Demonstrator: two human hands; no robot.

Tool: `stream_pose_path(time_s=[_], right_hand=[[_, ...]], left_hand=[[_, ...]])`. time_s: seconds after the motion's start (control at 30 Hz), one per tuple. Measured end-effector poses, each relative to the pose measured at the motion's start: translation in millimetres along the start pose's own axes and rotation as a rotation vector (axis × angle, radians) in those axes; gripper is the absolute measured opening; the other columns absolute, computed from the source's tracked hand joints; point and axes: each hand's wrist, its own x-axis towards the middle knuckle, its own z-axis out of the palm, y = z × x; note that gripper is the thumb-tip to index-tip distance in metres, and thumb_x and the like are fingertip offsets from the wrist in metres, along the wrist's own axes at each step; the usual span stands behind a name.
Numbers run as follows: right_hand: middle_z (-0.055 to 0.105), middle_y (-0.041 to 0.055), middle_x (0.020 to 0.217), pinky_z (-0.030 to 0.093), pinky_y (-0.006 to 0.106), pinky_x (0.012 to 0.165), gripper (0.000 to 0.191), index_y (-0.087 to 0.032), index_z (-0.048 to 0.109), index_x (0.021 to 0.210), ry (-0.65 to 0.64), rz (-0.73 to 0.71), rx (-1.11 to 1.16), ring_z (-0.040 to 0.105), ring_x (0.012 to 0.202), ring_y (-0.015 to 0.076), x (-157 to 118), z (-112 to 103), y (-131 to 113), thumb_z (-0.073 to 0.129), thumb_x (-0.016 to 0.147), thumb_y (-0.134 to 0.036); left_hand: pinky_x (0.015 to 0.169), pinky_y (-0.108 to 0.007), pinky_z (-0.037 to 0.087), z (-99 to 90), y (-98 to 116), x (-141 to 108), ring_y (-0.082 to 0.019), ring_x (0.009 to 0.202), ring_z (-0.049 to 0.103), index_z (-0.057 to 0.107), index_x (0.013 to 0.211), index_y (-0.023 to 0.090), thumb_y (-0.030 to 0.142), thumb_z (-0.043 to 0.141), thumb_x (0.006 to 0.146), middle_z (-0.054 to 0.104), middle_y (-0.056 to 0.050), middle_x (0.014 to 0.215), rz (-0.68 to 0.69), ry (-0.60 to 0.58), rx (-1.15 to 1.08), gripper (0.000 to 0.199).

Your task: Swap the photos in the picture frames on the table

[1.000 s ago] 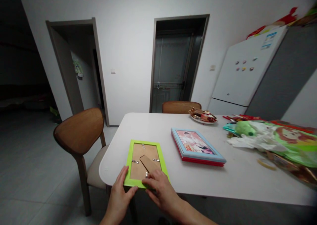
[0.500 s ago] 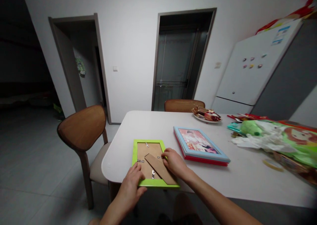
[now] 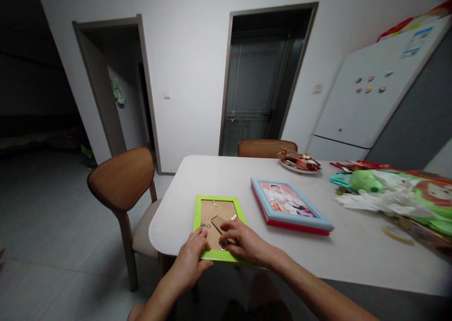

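At a white table (image 3: 219, 175), you bent to a green pic frame (image 3: 198, 212) lying back side up at the near left end, its near edge at the table's rim. Your L hand (image 3: 192, 255) clasped the near left corner, fingers slightly parted on the border, thumb by the near edge. Your R hand (image 3: 243, 242) worked over the near right part, fingers curled in w/ little gap btwn them, by the metal clip (image 3: 222, 248) nearest you & over part of the brown stand (image 3: 217, 222); can't tell if they pinched either one. The stand lay slantwise on the tan backing (image 3: 221, 209). Clips also showed at the far (image 3: 214, 203), left (image 3: 205, 225) & right (image 3: 233, 217) sides.

To the right, just apart, a pale blue frame (image 3: 287, 201) w/ a pinkish pic sat atop a red one (image 3: 294, 226). Far side: a plate (image 3: 310, 172) of wrapped items. Far right: a green plush (image 3: 365, 181) amid white wrapping (image 3: 384, 205), w/ a tape roll (image 3: 398, 235) nearer. Wooden chairs stood left (image 3: 123, 177) & far (image 3: 267, 148).
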Motion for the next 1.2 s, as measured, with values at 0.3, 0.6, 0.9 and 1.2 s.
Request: stream_pose_path(time_s=[0.3,0.6,0.9,1.2], right_hand=[[0.060,0.0032,0.089,0.034,0.031,0.080,0.014,-0.023,0.067,0.072,0.098,-0.014,-0.045,0.050,0.084,0.0158,7,16,-2,0.054,0.069,-0.020],[0.061,0.0056,0.080,0.034,0.025,0.073,0.019,-0.019,0.067,0.077,0.159,0.202,-0.142,0.052,0.080,0.0154,48,32,-4,0.049,0.074,-0.025],[0.060,0.0089,0.090,0.032,0.026,0.076,0.027,-0.016,0.062,0.092,0.248,0.328,-0.226,0.050,0.086,0.0172,56,35,15,0.042,0.078,-0.027],[0.062,0.0039,0.096,0.028,0.028,0.078,0.026,-0.023,0.061,0.095,0.216,0.408,-0.248,0.047,0.090,0.0182,61,32,42,0.041,0.079,-0.029]], left_hand=[[0.096,-0.044,0.030,2.9,0,2,-0.023,0.119,0.033,0.054,0.075,0.019,0.001,0.061,0.057,0.049,-0.010,0.120,-0.007,-0.006,0.016,0.027],[0.098,-0.038,0.029,11.9,10,-2,-0.021,0.120,0.033,0.054,0.078,0.018,-0.001,0.062,0.056,0.047,-0.010,0.123,0.041,-0.007,0.013,0.031],[0.097,-0.041,0.031,12.6,7,-3,-0.023,0.120,0.033,0.054,0.077,0.018,0.001,0.063,0.056,0.048,-0.010,0.121,0.035,-0.004,0.002,0.028],[0.098,-0.040,0.027,12.9,5,-1,-0.022,0.122,0.029,0.054,0.079,0.019,0.004,0.062,0.057,0.045,-0.009,0.125,0.003,-0.060,-0.018,0.027]])
